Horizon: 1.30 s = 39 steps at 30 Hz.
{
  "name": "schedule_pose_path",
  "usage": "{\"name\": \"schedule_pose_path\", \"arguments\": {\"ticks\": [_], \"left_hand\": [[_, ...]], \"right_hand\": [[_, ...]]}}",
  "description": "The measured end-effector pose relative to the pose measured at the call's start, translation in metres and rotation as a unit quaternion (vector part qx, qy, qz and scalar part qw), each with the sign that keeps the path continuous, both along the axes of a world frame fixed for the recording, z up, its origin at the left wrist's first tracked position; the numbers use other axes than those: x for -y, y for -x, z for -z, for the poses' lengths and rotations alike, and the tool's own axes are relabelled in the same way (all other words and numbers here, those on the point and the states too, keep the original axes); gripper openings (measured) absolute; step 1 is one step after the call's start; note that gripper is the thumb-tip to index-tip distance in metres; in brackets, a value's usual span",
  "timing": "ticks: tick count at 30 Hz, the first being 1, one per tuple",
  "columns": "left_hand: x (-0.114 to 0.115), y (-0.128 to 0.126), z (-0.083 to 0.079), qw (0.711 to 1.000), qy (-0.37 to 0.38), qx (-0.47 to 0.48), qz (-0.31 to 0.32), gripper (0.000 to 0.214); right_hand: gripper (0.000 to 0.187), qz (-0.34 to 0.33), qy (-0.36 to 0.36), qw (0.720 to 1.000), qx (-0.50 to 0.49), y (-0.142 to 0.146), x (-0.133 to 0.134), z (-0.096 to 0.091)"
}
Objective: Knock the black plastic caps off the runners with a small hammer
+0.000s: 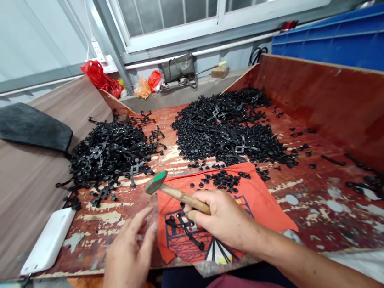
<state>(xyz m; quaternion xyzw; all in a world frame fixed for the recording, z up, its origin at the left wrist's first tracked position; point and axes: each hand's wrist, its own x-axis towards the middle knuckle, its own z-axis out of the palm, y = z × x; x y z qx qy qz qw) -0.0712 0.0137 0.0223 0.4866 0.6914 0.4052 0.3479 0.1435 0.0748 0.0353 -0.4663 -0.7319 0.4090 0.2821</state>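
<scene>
My right hand [223, 216] is wrapped round the wooden handle of a hammer [179, 195], whose green head points to the upper left. Left of it, my left hand [130, 243] hovers over the table's front edge, fingers apart and nothing in them. Between the hands, a black linked part [187, 230] with arms and round ends lies on an orange printed cloth [272, 213], partly covered by my right hand. Several small black round-headed pieces [224, 181] are scattered on the cloth's far side.
A heap of black linked parts [105, 149] is at the left, and a heap of small black pieces [224, 126] at the back right. A white phone-like device [48, 241] with a cable lies front left. Wooden boards [332, 95] wall the worn red table [308, 186]. A blue crate [343, 43] stands behind.
</scene>
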Motion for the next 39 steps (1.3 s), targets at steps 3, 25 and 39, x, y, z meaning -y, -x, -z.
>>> {"name": "schedule_pose_path", "arguments": {"ticks": [3, 25, 39], "left_hand": [[0.0, -0.002, -0.013, 0.993, -0.065, -0.081, 0.047, 0.025], [0.004, 0.008, 0.009, 0.966, 0.089, 0.242, 0.006, 0.038], [0.021, 0.025, 0.017, 0.986, 0.094, 0.038, 0.133, 0.04]], "right_hand": [[0.011, -0.005, 0.015, 1.0, -0.008, 0.0, 0.004, 0.002], [0.01, -0.022, -0.112, 0.959, 0.258, -0.006, -0.049, -0.008], [0.017, -0.059, -0.16, 0.931, 0.323, 0.025, -0.05, 0.01]]}}
